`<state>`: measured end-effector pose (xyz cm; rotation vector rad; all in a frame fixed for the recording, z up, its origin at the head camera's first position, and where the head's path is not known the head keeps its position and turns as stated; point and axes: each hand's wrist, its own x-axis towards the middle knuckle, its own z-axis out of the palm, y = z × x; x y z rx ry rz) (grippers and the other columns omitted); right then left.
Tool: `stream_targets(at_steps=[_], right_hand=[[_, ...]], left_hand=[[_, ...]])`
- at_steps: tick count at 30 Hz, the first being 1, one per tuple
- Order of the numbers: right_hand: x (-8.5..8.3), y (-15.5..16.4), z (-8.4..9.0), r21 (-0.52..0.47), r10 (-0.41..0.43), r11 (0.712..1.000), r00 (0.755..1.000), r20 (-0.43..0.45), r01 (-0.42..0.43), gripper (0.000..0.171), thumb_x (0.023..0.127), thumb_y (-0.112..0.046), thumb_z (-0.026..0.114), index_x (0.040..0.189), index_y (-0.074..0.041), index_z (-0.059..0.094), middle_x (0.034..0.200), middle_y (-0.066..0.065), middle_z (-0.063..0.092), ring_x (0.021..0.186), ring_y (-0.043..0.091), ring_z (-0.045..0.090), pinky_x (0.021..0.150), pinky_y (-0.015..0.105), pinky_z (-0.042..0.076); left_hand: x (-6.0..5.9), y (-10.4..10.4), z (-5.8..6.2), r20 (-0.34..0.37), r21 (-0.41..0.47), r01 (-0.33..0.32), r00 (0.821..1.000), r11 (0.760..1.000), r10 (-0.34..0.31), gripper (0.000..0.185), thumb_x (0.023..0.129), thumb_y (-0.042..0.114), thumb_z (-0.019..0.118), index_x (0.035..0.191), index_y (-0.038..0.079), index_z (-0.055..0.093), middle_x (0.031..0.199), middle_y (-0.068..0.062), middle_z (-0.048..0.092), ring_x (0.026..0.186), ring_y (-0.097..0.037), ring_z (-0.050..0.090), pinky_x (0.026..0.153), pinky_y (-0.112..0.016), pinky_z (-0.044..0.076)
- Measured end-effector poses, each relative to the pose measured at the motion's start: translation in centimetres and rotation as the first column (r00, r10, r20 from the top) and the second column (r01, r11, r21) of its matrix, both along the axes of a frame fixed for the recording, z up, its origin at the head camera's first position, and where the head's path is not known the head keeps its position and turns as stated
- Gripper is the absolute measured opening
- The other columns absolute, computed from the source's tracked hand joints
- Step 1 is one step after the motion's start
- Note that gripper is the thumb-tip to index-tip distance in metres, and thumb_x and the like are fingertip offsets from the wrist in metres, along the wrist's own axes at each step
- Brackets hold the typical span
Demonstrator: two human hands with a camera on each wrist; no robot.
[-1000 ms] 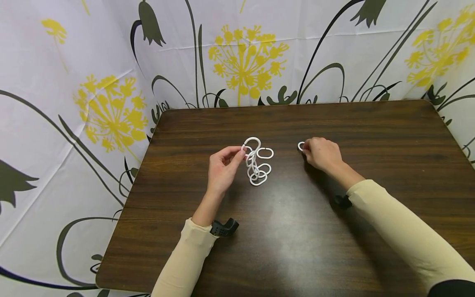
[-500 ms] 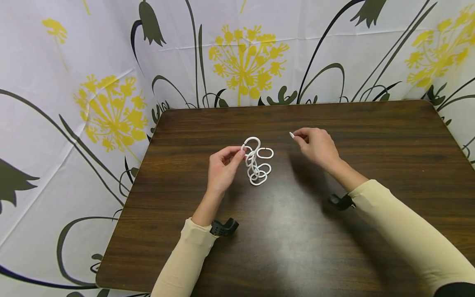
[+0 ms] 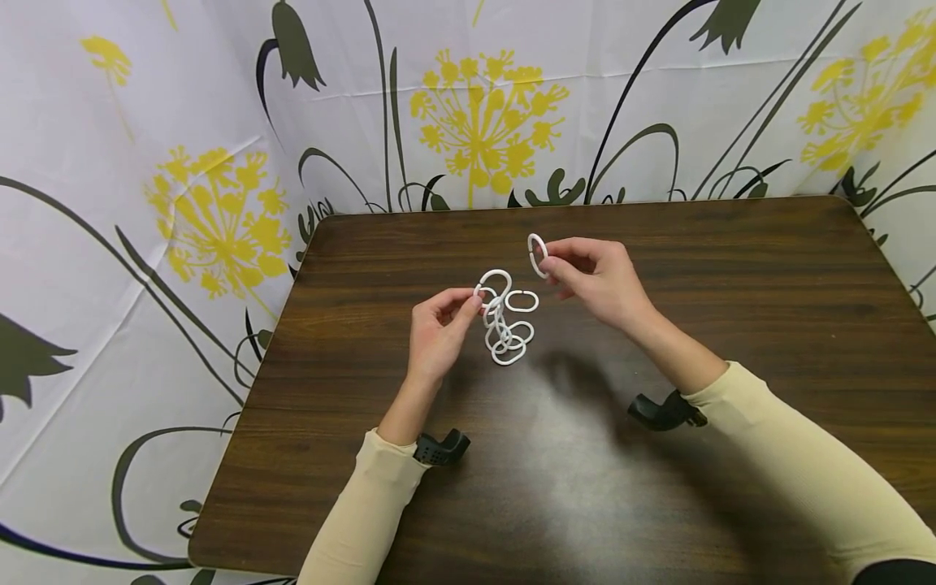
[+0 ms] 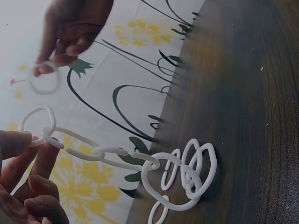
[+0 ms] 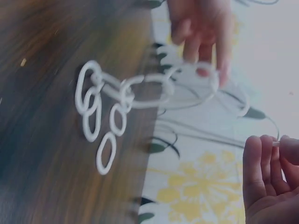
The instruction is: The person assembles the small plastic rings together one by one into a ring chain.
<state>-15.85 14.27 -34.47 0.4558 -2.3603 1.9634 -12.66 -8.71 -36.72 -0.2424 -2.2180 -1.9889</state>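
My left hand (image 3: 437, 333) pinches the top link of a white plastic chain (image 4: 174, 208) between thumb and fingers. The chain hangs from there, and its lower links gather in a small heap on the table. Each link is an oval ring with a narrow gap in it. To the upper right, my right hand (image 3: 603, 280) holds up a single white link (image 3: 530, 245), pinched by thumb and fingertips. That link stands roughly upright, apart from the chain. In the right wrist view the fingers (image 5: 253, 163) hide most of it.
The dark wood-grain table (image 3: 731, 276) carries the lower links. Behind it hangs a white curtain (image 3: 351, 130) with yellow and grey-green flowers, reaching down to the table's back edge. A black wrist camera (image 3: 442, 448) sits at the left cuff, another (image 3: 661, 412) at the right.
My right hand has lifted the single link off the table and carried it leftward toward the chain, turning it upright. The left hand has stayed in place with the chain.
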Motion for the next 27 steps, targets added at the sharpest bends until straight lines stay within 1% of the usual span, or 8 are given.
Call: stream_targets(at_steps=[2, 4, 8, 11, 14, 17, 23, 27], right_hand=[[0.4, -0.3, 0.4, -0.042, 0.032, 0.999, 0.999, 0.006, -0.032, 0.022, 0.095, -0.007, 0.067, 0.110, 0.008, 0.069, 0.091, 0.019, 0.070, 0.073, 0.014, 0.067, 0.062, 0.034, 0.059], [0.8, -0.7, 0.7, -0.047, 0.058, 0.997, 0.998, -0.001, -0.058, 0.020, 0.095, -0.007, 0.066, 0.110, 0.007, 0.069, 0.091, 0.018, 0.070, 0.072, 0.014, 0.067, 0.063, 0.034, 0.060], [1.4, -1.6, 0.7, 0.003, 0.096, 0.995, 0.995, -0.037, -0.096, 0.017, 0.095, -0.006, 0.066, 0.107, 0.006, 0.071, 0.089, 0.018, 0.071, 0.066, 0.020, 0.067, 0.062, 0.032, 0.059], [1.5, -2.1, 0.4, 0.044, 0.112, 0.993, 0.992, -0.051, -0.109, 0.016, 0.095, -0.006, 0.067, 0.105, 0.005, 0.072, 0.089, 0.017, 0.072, 0.066, 0.018, 0.068, 0.062, 0.031, 0.058], [1.6, -2.6, 0.0, 0.060, 0.122, 0.991, 0.991, -0.049, -0.119, 0.016, 0.094, -0.006, 0.068, 0.105, 0.004, 0.072, 0.091, 0.016, 0.073, 0.069, 0.012, 0.068, 0.062, 0.030, 0.058], [1.6, -2.9, -0.4, 0.077, 0.123, 0.990, 0.991, -0.057, -0.118, 0.016, 0.093, -0.006, 0.069, 0.105, 0.004, 0.072, 0.088, 0.016, 0.072, 0.067, 0.012, 0.067, 0.062, 0.027, 0.057], [1.5, -3.3, -0.7, 0.134, 0.115, 0.986, 0.987, -0.115, -0.100, 0.013, 0.093, -0.007, 0.069, 0.103, 0.000, 0.074, 0.087, 0.012, 0.070, 0.064, 0.018, 0.064, 0.058, 0.023, 0.052], [1.4, -3.4, -0.9, 0.156, 0.118, 0.983, 0.980, -0.158, -0.093, 0.013, 0.093, -0.007, 0.070, 0.103, -0.001, 0.075, 0.088, 0.007, 0.070, 0.066, 0.020, 0.064, 0.058, 0.025, 0.052]], left_hand=[[0.0, 0.0, 0.0, 0.001, -0.007, 0.001, 1.000, 1.000, -0.001, 0.018, 0.093, -0.002, 0.066, 0.102, -0.017, 0.068, 0.097, -0.034, 0.069, 0.068, -0.001, 0.059, 0.064, -0.017, 0.042], [0.0, 0.0, 0.0, 0.003, -0.014, 0.004, 1.000, 1.000, -0.004, 0.018, 0.093, -0.001, 0.066, 0.102, -0.016, 0.068, 0.096, -0.034, 0.069, 0.068, -0.002, 0.059, 0.064, -0.018, 0.042], [0.0, 0.0, 0.0, 0.007, -0.024, 0.005, 1.000, 1.000, -0.005, 0.019, 0.093, 0.000, 0.066, 0.103, -0.016, 0.068, 0.094, -0.035, 0.068, 0.069, -0.002, 0.058, 0.064, -0.019, 0.042], [0.0, 0.1, 0.0, 0.015, -0.025, 0.001, 1.000, 1.000, -0.001, 0.019, 0.093, 0.001, 0.066, 0.103, -0.015, 0.069, 0.093, -0.036, 0.067, 0.069, -0.003, 0.058, 0.064, -0.019, 0.042], [0.0, 0.1, 0.0, 0.026, -0.028, 0.003, 1.000, 1.000, -0.002, 0.019, 0.093, 0.002, 0.067, 0.103, -0.014, 0.069, 0.093, -0.036, 0.067, 0.070, -0.003, 0.058, 0.065, -0.019, 0.043], [0.1, 0.1, 0.1, 0.025, -0.029, 0.012, 1.000, 1.000, -0.011, 0.019, 0.093, 0.003, 0.066, 0.103, -0.014, 0.070, 0.093, -0.037, 0.066, 0.070, -0.003, 0.059, 0.065, -0.019, 0.043], [0.2, 0.1, 0.3, 0.004, -0.055, 0.020, 1.000, 0.998, -0.020, 0.019, 0.094, 0.003, 0.066, 0.103, -0.013, 0.070, 0.092, -0.036, 0.067, 0.069, -0.004, 0.057, 0.065, -0.020, 0.042], [0.3, 0.1, 0.4, -0.002, -0.066, 0.017, 1.000, 0.998, -0.017, 0.018, 0.094, 0.003, 0.066, 0.102, -0.013, 0.070, 0.090, -0.035, 0.067, 0.068, -0.003, 0.057, 0.065, -0.022, 0.041]])
